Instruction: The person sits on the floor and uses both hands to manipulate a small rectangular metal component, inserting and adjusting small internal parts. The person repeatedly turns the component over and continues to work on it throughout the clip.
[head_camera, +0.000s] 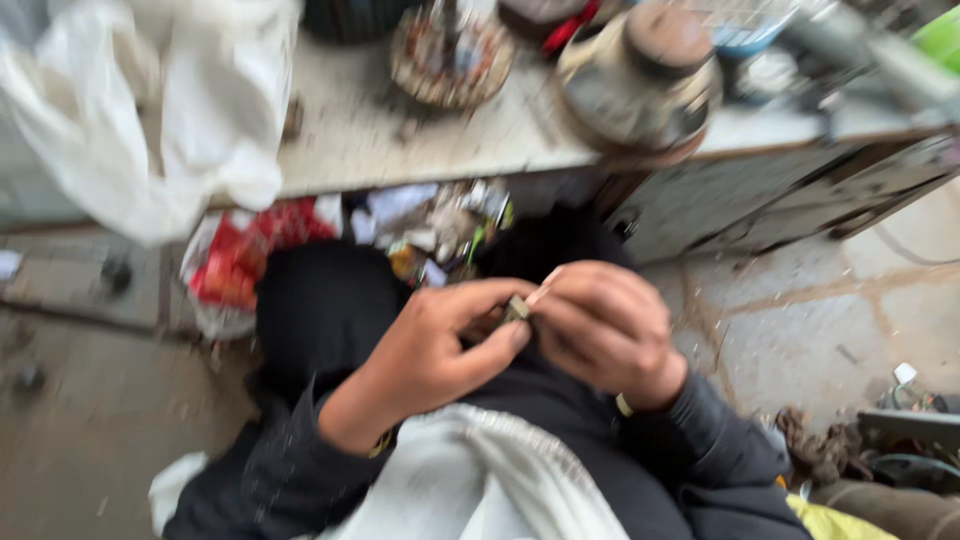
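I hold a small metal part (516, 308) between my two hands, above my lap, in the middle of the view. My left hand (440, 350) comes from 7 o'clock and its grip is clamped on the part with thumb and forefinger. My right hand (600, 330) comes from 4 o'clock; its fingertips (545, 285) are together on the top of the same part. The picture is blurred, so I cannot tell what kind of part it is.

To do this well, I think I must keep the left hand quiet and let only the right fingertips work. Steady wrists over the dark cloth (320, 310) should help, so that the part falls there and not on the floor (820, 330). The cluttered surface (400, 140) stays at 12 o'clock, well apart.
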